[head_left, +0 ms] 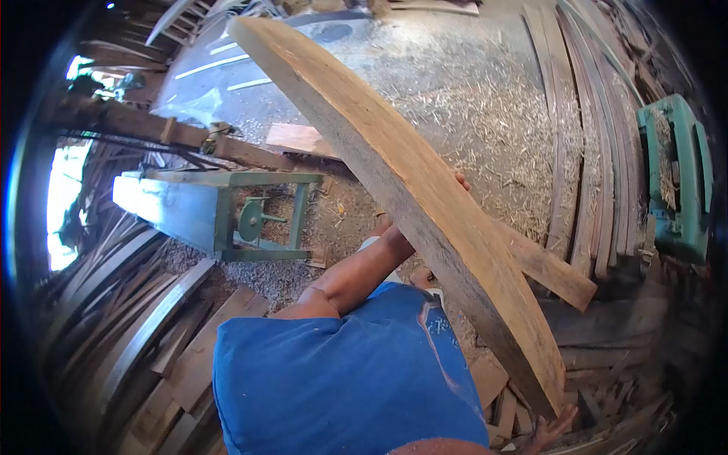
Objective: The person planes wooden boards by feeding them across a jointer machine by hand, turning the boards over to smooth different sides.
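Observation:
A long, thick wooden plank (425, 178) with a curved outline is held up slantwise in front of my body. It runs from the upper left to the lower right. My left hand (462, 181) reaches beneath its middle, with fingertips showing at the far edge; the palm is hidden by the wood. At the plank's lower right end, my right hand (552, 430) grips the end, fingers against the wood and partly out of clear sight.
A green metal-framed machine (227, 216) with a handwheel stands at left. Long boards (584, 144) lie along the right, by another green machine (675, 178). Wood shavings (493, 114) cover the floor. A board (550, 265) lies beyond the plank; offcuts (163, 387) crowd the lower left.

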Tool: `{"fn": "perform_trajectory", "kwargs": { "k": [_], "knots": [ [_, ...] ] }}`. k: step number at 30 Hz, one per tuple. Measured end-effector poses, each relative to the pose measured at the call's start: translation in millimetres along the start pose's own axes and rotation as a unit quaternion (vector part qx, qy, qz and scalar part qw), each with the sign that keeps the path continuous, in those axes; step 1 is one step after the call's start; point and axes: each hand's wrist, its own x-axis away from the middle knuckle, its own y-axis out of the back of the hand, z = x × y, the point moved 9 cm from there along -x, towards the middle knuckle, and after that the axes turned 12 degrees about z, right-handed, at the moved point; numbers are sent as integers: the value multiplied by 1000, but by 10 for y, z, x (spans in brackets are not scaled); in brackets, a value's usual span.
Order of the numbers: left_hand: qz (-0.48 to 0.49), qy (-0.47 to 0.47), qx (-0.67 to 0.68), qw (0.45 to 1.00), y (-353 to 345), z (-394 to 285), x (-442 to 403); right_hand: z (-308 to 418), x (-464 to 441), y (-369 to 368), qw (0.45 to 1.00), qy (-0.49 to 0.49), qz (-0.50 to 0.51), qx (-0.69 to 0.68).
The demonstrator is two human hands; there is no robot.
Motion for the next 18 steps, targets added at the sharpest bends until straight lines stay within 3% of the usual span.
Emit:
{"fn": "perform_trajectory", "kwargs": {
  "k": [7, 11, 14, 16, 18],
  "knots": [
    [-120, 21, 240, 963, 985, 353, 259, 1278, 105, -208, 997, -21, -79, -17],
    [-253, 20, 415, 873, 2046, 721, 814, 1850, -5, -773, 995, -11, -83, -45],
    [-348, 18, 295, 890, 2591, 465, 1113, 2221, -202, -1232, 995, 1, -70, -66],
    [-477, 35, 225, 849, 2915, 188, 1285, 2429, -352, -1558, 995, 11, -55, -84],
    [-521, -3, 201, 830, 3192, -170, 1431, 2593, -505, -1912, 994, 14, -35, -107]
  ]
}}
